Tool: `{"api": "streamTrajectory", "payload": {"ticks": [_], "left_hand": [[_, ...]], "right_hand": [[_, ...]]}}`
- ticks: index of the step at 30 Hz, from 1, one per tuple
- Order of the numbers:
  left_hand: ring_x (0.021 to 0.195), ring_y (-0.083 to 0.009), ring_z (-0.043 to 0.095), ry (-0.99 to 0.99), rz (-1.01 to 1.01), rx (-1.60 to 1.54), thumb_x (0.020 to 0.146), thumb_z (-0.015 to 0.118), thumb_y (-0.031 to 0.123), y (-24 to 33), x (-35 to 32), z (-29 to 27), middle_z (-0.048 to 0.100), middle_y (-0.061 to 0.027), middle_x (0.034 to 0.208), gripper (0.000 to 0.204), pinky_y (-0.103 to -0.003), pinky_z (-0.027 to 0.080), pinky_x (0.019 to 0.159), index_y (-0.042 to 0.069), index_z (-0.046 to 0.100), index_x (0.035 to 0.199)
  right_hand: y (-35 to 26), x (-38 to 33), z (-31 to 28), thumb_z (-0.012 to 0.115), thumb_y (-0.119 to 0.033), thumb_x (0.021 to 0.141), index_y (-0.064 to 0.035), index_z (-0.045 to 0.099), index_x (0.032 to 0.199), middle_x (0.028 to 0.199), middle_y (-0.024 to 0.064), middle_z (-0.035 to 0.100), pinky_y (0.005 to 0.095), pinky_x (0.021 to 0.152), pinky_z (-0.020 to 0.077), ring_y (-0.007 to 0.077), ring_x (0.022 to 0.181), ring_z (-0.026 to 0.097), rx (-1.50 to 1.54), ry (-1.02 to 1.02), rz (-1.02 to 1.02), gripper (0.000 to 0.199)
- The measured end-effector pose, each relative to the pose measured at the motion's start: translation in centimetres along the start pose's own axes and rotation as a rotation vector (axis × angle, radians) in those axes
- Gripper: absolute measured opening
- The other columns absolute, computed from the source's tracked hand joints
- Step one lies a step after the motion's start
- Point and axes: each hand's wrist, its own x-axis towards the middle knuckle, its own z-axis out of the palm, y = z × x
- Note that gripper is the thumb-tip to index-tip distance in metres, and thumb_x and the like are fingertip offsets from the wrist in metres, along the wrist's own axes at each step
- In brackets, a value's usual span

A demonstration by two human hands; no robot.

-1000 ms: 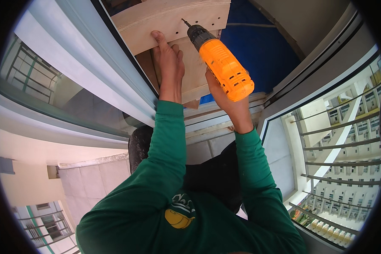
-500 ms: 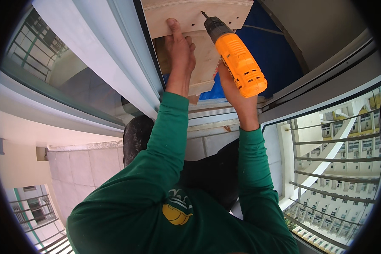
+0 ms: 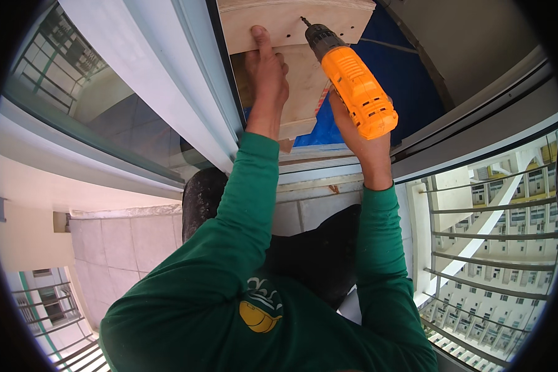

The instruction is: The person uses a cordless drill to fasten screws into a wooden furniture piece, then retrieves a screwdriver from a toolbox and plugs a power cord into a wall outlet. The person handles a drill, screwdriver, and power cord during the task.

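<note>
My right hand (image 3: 346, 118) is wrapped round the grip of an orange cordless drill (image 3: 361, 90); the drill's body hides most of the fingers. From its dark chuck a thin bit (image 3: 305, 21) points up and left, its tip at the face of a pale plywood board (image 3: 263, 15). Whether the bit has entered the wood cannot be made out. Several small dark holes dot the board near the bit. My left hand (image 3: 266, 77) grips the board's near edge, thumb on the face and fingers curled underneath. Below it lies another plywood piece (image 3: 304, 71).
Blue sheeting (image 3: 378, 68) covers the floor beyond the door track (image 3: 319, 164). A white-framed sliding glass door (image 3: 161, 74) stands close to my left arm. On the right are another frame (image 3: 477, 124) and a railing (image 3: 490, 234). Pale tiles (image 3: 108, 245) lie at left.
The drill and my right hand have shifted slightly right in the picture. The board and my left hand also sit a little further right; both holds are the same.
</note>
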Motion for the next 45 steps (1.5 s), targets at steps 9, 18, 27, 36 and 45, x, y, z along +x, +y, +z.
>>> {"api": "streamTrajectory", "payload": {"ticks": [9,18,27,36,45], "left_hand": [[0.066,-0.0065,0.035,-0.042,-0.054,0.011,0.093,0.068,0.080,0.0,-0.1,-0.5,0.053,0.0061,0.097,0.072,-0.025,0.029,0.057,0.017,0.052,0.122],[0.060,-0.0058,0.034,-0.081,-0.006,0.012,0.098,0.068,0.073,-0.8,0.2,-0.7,0.052,0.0044,0.096,0.063,-0.025,0.023,0.049,0.015,0.052,0.118],[0.069,-0.0110,0.058,-0.063,0.429,0.416,0.107,0.070,0.048,0.7,-8.9,0.2,0.067,-0.0028,0.095,0.046,-0.031,0.049,0.066,0.004,0.065,0.119],[0.105,-0.0416,0.076,-0.270,0.807,0.739,0.101,0.066,0.037,10.2,-0.2,23.7,0.079,-0.0218,0.105,0.034,-0.054,0.057,0.092,0.004,0.076,0.101],[0.111,-0.0419,0.075,-0.935,0.804,1.773,0.101,0.064,0.059,3.4,10.4,23.0,0.080,-0.0186,0.116,0.056,-0.055,0.056,0.099,0.007,0.084,0.108]], "right_hand": [[0.7,-0.2,1.2,0.081,-0.002,0.085,0.0043,0.072,0.113,0.103,0.0186,0.075,0.0371,0.081,0.0598,0.0347,0.089,0.077,-0.042,0.056,-0.092,0.031],[0.8,-0.4,1.0,0.081,0.000,0.084,0.0031,0.072,0.110,0.097,0.0168,0.073,0.0365,0.076,0.0583,0.0337,0.082,0.074,-0.035,0.095,-0.155,0.028],[3.1,-9.6,1.9,0.076,-0.015,0.099,-0.0028,0.073,0.110,0.094,0.0063,0.074,0.0319,0.075,0.0566,0.0171,0.080,0.070,0.175,0.412,0.457,0.017],[5.3,-10.3,0.6,0.077,-0.012,0.094,-0.0031,0.071,0.111,0.093,0.0041,0.071,0.0310,0.068,0.0564,0.0149,0.074,0.069,0.567,0.612,0.704,0.020],[2.9,-10.2,-0.1,0.076,-0.010,0.093,-0.0010,0.070,0.115,0.096,0.0057,0.073,0.0308,0.067,0.0559,0.0152,0.072,0.067,0.558,0.612,0.930,0.024]]}}
